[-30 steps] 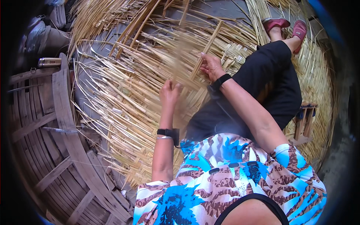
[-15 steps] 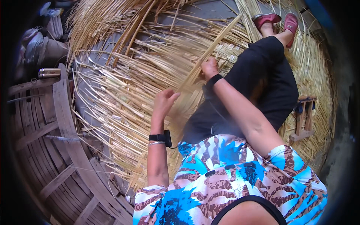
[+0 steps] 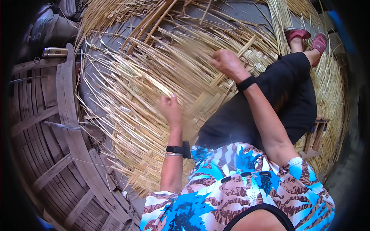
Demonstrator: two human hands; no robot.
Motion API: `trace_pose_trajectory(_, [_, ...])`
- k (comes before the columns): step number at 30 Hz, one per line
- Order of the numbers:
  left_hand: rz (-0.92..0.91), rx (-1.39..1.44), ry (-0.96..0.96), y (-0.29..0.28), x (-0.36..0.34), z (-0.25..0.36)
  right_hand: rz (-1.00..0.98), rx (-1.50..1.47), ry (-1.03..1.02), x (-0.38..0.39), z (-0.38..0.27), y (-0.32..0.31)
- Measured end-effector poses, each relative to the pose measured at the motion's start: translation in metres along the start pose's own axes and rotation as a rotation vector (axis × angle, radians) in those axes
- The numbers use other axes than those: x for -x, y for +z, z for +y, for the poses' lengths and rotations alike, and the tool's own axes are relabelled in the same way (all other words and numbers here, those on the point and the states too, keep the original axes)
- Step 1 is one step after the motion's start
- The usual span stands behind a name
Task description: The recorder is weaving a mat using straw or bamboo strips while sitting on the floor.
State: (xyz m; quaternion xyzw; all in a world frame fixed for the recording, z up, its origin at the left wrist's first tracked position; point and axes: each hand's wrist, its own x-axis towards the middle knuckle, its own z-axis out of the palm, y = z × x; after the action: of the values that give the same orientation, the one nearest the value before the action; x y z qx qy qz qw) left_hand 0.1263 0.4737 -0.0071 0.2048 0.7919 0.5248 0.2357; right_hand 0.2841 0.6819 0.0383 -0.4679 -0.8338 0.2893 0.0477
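A large mat (image 3: 146, 171) woven from flat, straw-coloured reed strips spreads on the floor before me, its far left edge bristling with loose ends. Over its middle, my left hand (image 3: 170, 109) is closed with the thumb up, pinching pale reed strips (image 3: 148, 77) that reach its fingertips. Farther off and to the right, my right hand (image 3: 230, 65) is raised above the mat with curled fingers. Motion-blurred strips run at its fingertips, and it seems to grip them. One wider flat strip (image 3: 247, 45) lies diagonally across the weave beneath the right hand.
A slatted wooden frame (image 3: 69, 111) lies along the left, with a metal flask (image 3: 54, 52) at its top end. Grey bags (image 3: 58, 29) sit behind it. Loose reeds (image 3: 111, 15) are heaped at the back. A small wooden stool (image 3: 317, 134) stands right of my legs (image 3: 277, 88).
My right hand has moved left and away from the wide diagonal strip, which now lies on the mat. My left hand has shifted slightly nearer, onto pale strips. The whole view has shifted a little.
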Motion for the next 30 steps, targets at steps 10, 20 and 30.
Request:
trace_pose_trajectory(10, [-0.102,0.199,-0.162,0.001,0.011,0.008,-0.201,0.054,-0.252,-0.037,-0.059,0.079])
trace_pose_trajectory(20, [-0.034,0.252,-0.096,0.005,0.003,-0.001,-0.221,-0.106,-0.409,-0.050,-0.057,0.075])
trace_pose_trajectory(30, [-0.104,0.261,-0.159,0.006,0.003,0.004,0.075,0.106,-0.435,-0.039,-0.044,0.087])
